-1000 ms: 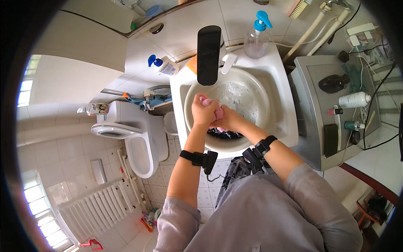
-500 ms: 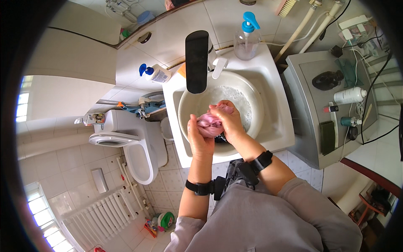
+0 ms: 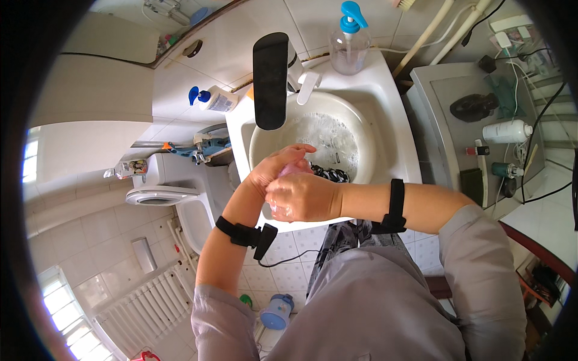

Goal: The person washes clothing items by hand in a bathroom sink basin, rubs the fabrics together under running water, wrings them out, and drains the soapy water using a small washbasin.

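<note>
A wad of pink cloth (image 3: 293, 168) is squeezed between my two hands over the near left rim of a round cream basin (image 3: 365, 135). My left hand (image 3: 272, 167) wraps round the far side of it. Across the near side, my right hand (image 3: 304, 197) is closed, knuckles up and wet, hiding most of the cloth. Soapy water (image 3: 325, 129) with foam fills the basin, and a black-and-white patterned cloth (image 3: 332, 174) lies in it just beyond my right hand. The basin sits in a white sink (image 3: 397, 138).
A dark-topped faucet (image 3: 271, 81) reaches over the basin. Two pump bottles, one clear with a blue top (image 3: 349, 51) and one white (image 3: 218, 100), stand at the back. On the right is a grey machine (image 3: 433, 90) bearing several bottles; a toilet (image 3: 162, 195) is at the left.
My hands have moved left and nearer with the pink cloth, and my right forearm has swung out sideways. More of the patterned cloth now shows in the basin.
</note>
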A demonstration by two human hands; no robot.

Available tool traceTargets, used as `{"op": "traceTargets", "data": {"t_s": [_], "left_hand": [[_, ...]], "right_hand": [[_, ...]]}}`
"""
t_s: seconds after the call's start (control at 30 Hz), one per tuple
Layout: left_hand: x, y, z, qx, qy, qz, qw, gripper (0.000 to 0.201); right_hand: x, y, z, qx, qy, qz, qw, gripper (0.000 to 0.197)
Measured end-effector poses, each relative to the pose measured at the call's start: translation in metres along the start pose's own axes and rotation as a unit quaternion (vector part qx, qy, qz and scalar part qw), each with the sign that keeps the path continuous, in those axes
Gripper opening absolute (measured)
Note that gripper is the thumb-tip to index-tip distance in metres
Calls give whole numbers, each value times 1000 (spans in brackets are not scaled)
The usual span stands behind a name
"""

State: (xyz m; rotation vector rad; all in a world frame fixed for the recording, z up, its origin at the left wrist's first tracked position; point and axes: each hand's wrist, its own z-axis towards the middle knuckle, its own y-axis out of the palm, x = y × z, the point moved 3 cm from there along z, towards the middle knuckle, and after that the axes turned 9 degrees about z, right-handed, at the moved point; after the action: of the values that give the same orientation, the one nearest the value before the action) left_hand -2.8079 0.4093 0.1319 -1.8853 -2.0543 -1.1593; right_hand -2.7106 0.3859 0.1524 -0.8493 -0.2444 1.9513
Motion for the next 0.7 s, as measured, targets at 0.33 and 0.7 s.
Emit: {"op": "traceTargets", "data": {"t_s": [0.33,0.7], "left_hand": [[9,13,23,31,31,308,950,24],[4,17,35,104,8,499,860,21]], "right_hand": [[3,15,-11,-116,-143,-105,977,8],[24,86,-27,-358,66,-129,922,19]]}}
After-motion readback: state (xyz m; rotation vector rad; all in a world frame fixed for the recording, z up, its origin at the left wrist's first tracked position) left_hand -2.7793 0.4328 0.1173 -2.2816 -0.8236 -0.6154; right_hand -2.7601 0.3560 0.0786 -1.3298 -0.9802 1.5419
